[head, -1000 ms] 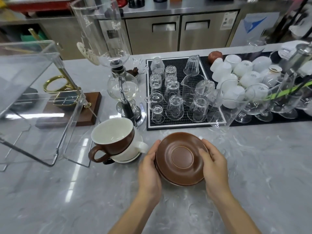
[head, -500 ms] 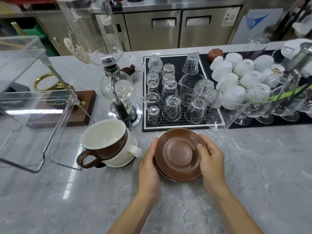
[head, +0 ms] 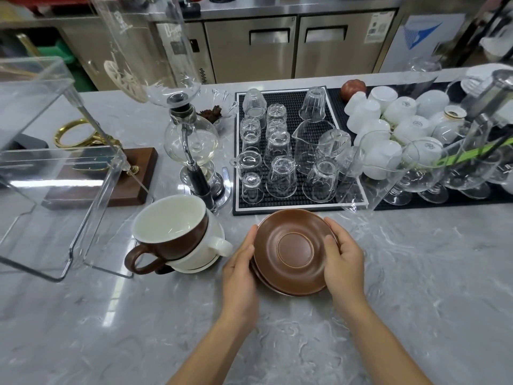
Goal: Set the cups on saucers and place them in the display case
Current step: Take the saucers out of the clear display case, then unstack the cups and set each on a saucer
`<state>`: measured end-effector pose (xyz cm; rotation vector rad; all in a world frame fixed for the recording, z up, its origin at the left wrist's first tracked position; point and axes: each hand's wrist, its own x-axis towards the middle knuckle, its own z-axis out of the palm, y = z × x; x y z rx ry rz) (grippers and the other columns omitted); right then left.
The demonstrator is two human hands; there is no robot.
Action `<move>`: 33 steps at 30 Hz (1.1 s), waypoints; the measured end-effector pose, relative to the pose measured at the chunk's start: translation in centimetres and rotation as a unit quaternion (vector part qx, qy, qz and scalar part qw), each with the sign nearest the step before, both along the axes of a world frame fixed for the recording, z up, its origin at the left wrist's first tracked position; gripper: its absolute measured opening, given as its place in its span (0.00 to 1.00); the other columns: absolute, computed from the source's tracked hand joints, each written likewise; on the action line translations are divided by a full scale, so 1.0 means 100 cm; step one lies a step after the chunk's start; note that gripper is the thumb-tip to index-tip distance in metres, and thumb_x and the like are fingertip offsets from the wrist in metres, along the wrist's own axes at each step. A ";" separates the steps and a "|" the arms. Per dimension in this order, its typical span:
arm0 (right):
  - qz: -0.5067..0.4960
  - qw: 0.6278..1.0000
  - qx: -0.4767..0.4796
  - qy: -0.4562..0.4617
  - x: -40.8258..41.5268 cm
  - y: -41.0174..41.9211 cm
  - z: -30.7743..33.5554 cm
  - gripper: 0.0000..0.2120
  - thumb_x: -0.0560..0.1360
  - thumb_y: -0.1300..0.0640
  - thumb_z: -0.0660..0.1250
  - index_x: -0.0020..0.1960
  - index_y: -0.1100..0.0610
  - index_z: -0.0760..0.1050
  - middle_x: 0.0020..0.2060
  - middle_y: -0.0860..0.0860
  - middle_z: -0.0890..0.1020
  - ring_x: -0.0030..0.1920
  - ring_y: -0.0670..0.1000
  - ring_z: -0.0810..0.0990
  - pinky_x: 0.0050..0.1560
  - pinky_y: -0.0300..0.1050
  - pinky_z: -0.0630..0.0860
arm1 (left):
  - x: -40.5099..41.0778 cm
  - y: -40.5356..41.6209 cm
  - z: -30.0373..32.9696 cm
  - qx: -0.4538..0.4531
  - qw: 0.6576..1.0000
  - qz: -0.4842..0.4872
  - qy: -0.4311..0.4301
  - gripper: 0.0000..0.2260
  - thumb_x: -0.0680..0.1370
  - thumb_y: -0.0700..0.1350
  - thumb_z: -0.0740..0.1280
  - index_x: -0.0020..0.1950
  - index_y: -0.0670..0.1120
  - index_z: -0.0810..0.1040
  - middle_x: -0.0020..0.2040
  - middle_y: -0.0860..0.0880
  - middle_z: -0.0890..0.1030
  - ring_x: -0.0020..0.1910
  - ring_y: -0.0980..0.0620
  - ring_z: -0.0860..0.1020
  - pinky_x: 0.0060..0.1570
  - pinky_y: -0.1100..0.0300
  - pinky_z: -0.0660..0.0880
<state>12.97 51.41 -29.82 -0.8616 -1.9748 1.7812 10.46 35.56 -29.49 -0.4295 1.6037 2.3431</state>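
at far left the clear display case (head: 52, 173) is seen open on the grey counter (head: 416, 273). beside it a brown cup (head: 166, 234) is nested in a white cup (head: 205, 251). the stacked brown saucers (head: 291, 251) are clasped between left hand (head: 240, 273) and right hand (head: 342, 257).

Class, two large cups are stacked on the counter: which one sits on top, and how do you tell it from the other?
The brown cup with the white inside sits on top, nested in the white cup, its handle pointing the opposite way.
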 end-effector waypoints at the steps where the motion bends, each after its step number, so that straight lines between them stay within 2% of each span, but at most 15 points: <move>1: -0.001 1.000 -0.009 0.004 0.001 0.000 0.001 0.17 0.81 0.63 0.60 0.65 0.50 0.76 0.60 0.46 0.81 0.63 0.46 0.78 0.68 0.49 0.72 | 0.000 -0.001 -0.002 -0.003 1.000 -0.003 0.002 0.18 0.83 0.38 0.56 0.64 0.51 0.82 0.67 0.52 0.82 0.70 0.55 0.76 0.77 0.47 0.64; 4: -0.014 0.999 -0.049 0.018 0.004 0.001 0.004 0.16 0.81 0.63 0.61 0.63 0.47 0.77 0.58 0.43 0.81 0.62 0.44 0.78 0.68 0.49 0.72 | 0.001 -0.004 -0.001 -0.003 1.000 -0.014 0.000 0.18 0.82 0.41 0.57 0.66 0.51 0.81 0.68 0.52 0.81 0.71 0.55 0.75 0.76 0.47 0.65; 6: -0.034 0.996 -0.081 0.025 0.008 0.003 0.003 0.15 0.81 0.62 0.62 0.61 0.46 0.77 0.57 0.41 0.81 0.62 0.44 0.78 0.69 0.50 0.72 | 0.003 -0.006 -0.001 0.005 1.000 -0.003 -0.012 0.17 0.83 0.41 0.57 0.64 0.51 0.81 0.68 0.53 0.81 0.70 0.56 0.76 0.75 0.50 0.66; 9: -0.062 0.992 -0.099 0.035 0.016 0.005 0.003 0.14 0.80 0.63 0.63 0.56 0.46 0.79 0.56 0.48 0.84 0.60 0.49 0.81 0.66 0.52 0.74 | 0.011 -0.011 0.003 0.028 0.999 0.020 -0.028 0.16 0.85 0.39 0.55 0.64 0.52 0.79 0.70 0.51 0.79 0.69 0.58 0.76 0.71 0.56 0.69; 11: -0.090 0.988 -0.116 0.047 0.021 0.004 0.006 0.15 0.79 0.66 0.63 0.53 0.48 0.80 0.56 0.52 0.84 0.59 0.51 0.82 0.62 0.48 0.77 | 0.018 -0.013 0.006 0.040 0.998 0.025 -0.029 0.17 0.85 0.39 0.54 0.69 0.48 0.76 0.69 0.51 0.79 0.67 0.59 0.77 0.68 0.57 0.70; 13: -0.116 0.982 -0.134 0.060 0.026 0.005 0.008 0.13 0.78 0.67 0.64 0.51 0.51 0.80 0.55 0.56 0.84 0.55 0.51 0.83 0.52 0.39 0.80 | 0.024 -0.017 0.009 0.051 0.998 0.032 -0.035 0.16 0.85 0.38 0.54 0.70 0.44 0.74 0.66 0.50 0.81 0.65 0.58 0.78 0.66 0.57 0.71; 14: -0.125 0.982 -0.123 0.064 0.029 0.005 0.008 0.11 0.78 0.67 0.66 0.50 0.51 0.81 0.54 0.56 0.84 0.53 0.51 0.83 0.49 0.37 0.80 | 0.028 -0.020 0.011 0.059 0.997 0.034 -0.040 0.16 0.85 0.37 0.54 0.71 0.44 0.74 0.64 0.50 0.81 0.64 0.57 0.79 0.66 0.56 0.72; 17: -0.124 0.988 -0.042 0.077 0.039 0.003 0.019 0.10 0.77 0.67 0.66 0.47 0.54 0.81 0.54 0.52 0.84 0.57 0.51 0.82 0.58 0.43 0.77 | 0.039 -0.035 0.015 0.075 0.995 0.032 -0.055 0.15 0.85 0.36 0.55 0.70 0.42 0.73 0.63 0.46 0.83 0.61 0.53 0.82 0.66 0.53 0.72; 18: -0.114 0.990 -0.017 0.084 0.042 0.001 0.025 0.10 0.77 0.68 0.65 0.46 0.55 0.80 0.55 0.52 0.84 0.57 0.49 0.82 0.58 0.40 0.76 | 0.042 -0.040 0.016 0.073 0.995 0.032 -0.058 0.15 0.84 0.36 0.55 0.68 0.41 0.74 0.61 0.46 0.83 0.59 0.52 0.83 0.66 0.52 0.72; 21: -0.071 0.993 0.030 0.092 0.052 -0.007 0.040 0.10 0.77 0.68 0.66 0.44 0.55 0.81 0.55 0.50 0.83 0.49 0.39 0.82 0.51 0.29 0.75 | 0.053 -0.055 0.020 0.066 0.995 0.033 -0.074 0.13 0.83 0.35 0.57 0.63 0.41 0.77 0.60 0.43 0.84 0.59 0.46 0.83 0.63 0.50 0.78; 23: -0.049 0.993 0.044 0.096 0.056 -0.013 0.043 0.12 0.76 0.68 0.66 0.43 0.54 0.82 0.55 0.49 0.84 0.53 0.41 0.82 0.54 0.30 0.76 | 0.058 -0.064 0.022 0.059 0.994 0.034 -0.081 0.13 0.83 0.35 0.57 0.63 0.40 0.78 0.59 0.42 0.85 0.58 0.43 0.83 0.59 0.51 0.80; 26: -0.030 0.992 0.051 0.114 0.060 -0.027 0.047 0.13 0.76 0.70 0.66 0.43 0.54 0.82 0.54 0.49 0.85 0.57 0.42 0.82 0.57 0.33 0.76 | 0.066 -0.078 0.026 0.053 0.995 0.041 -0.073 0.13 0.83 0.35 0.57 0.63 0.39 0.79 0.56 0.43 0.87 0.53 0.44 0.86 0.54 0.52 0.81; 28: -0.013 0.992 0.048 0.120 0.062 -0.037 0.049 0.13 0.77 0.70 0.66 0.43 0.55 0.83 0.54 0.47 0.85 0.58 0.40 0.81 0.57 0.30 0.75 | 0.070 -0.086 0.030 0.047 0.996 0.047 -0.064 0.13 0.83 0.35 0.57 0.60 0.40 0.80 0.53 0.44 0.88 0.49 0.46 0.87 0.52 0.52 0.82; 33: 0.051 0.988 0.061 0.132 0.062 -0.064 0.058 0.13 0.78 0.68 0.64 0.49 0.53 0.82 0.54 0.46 0.84 0.57 0.38 0.80 0.54 0.25 0.73 | 0.075 -0.111 0.043 0.009 0.995 0.089 -0.031 0.13 0.83 0.35 0.58 0.56 0.41 0.82 0.50 0.44 0.88 0.47 0.45 0.86 0.50 0.50 0.78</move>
